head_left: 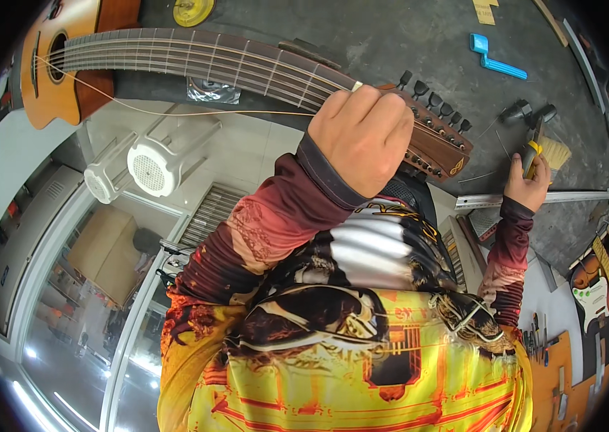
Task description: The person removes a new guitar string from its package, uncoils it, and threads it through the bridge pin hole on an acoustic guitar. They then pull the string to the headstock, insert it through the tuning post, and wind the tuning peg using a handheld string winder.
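An acoustic guitar (48, 90) lies across the bench, its body at the far left and its headstock (440, 150) near the middle right. One loose guitar string (196, 113) bows away from the neck and runs from the bridge to my left hand (363, 133). That hand is closed over the nut end of the neck, fingertips hidden beneath it, with the string running into its grip. Over the bench on the right, my right hand (527, 183) is closed around a hand tool with a yellow-and-dark handle (532, 157); its exact kind is unclear.
A pale-bristled brush (556, 153) lies beside my right hand, near loose black tuning machines (517, 112). Farther back are a blue string winder (499, 65) and a yellow round item (193, 10). White stools (155, 169) stand on the floor to the left.
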A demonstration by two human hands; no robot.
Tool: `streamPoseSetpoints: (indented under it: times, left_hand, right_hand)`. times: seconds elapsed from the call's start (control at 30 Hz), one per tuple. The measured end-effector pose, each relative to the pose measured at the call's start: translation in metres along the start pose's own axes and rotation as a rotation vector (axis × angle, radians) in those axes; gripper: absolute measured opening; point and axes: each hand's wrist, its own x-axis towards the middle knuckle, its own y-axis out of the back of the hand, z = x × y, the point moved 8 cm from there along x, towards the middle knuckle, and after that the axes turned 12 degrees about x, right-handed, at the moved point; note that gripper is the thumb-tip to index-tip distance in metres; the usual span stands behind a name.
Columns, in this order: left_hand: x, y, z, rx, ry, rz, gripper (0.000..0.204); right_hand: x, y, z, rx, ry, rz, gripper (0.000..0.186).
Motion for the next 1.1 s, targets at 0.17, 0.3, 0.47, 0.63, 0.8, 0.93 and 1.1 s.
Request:
streamPoseSetpoints:
  times: [0.17,0.3,0.47,0.63,0.8,0.93,1.1]
  left_hand:
    - [0.0,-0.005,0.001,0.015,-0.029,-0.067,0.028]
    - [0.001,-0.005,-0.002,-0.014,-0.024,-0.075,0.029]
    - [0.003,-0.008,-0.007,0.025,-0.091,-0.114,0.023]
    - [0.009,-0.006,-0.01,0.05,-0.149,-0.198,0.023]
    - [0.014,-0.008,-0.021,-0.017,-0.148,-0.314,0.026]
    - [0.019,-0.004,-0.027,-0.065,-0.115,-0.362,0.027]
    - [0.016,-0.001,-0.035,-0.073,-0.082,-0.452,0.022]
  right_hand:
    - [-0.002,-0.003,-0.013,0.029,0.036,0.02,0.039]
    - [-0.005,-0.005,-0.018,0.12,0.022,0.04,0.04]
    - [0.002,-0.004,-0.033,0.051,0.085,0.05,0.036]
    - [-0.002,-0.007,-0.04,0.035,0.128,0.095,0.034]
    - [-0.012,-0.012,-0.048,0.121,0.104,0.118,0.034]
    - [-0.016,-0.016,-0.054,0.148,0.125,0.135,0.034]
    - [-0.025,-0.019,-0.063,0.121,0.144,0.162,0.035]
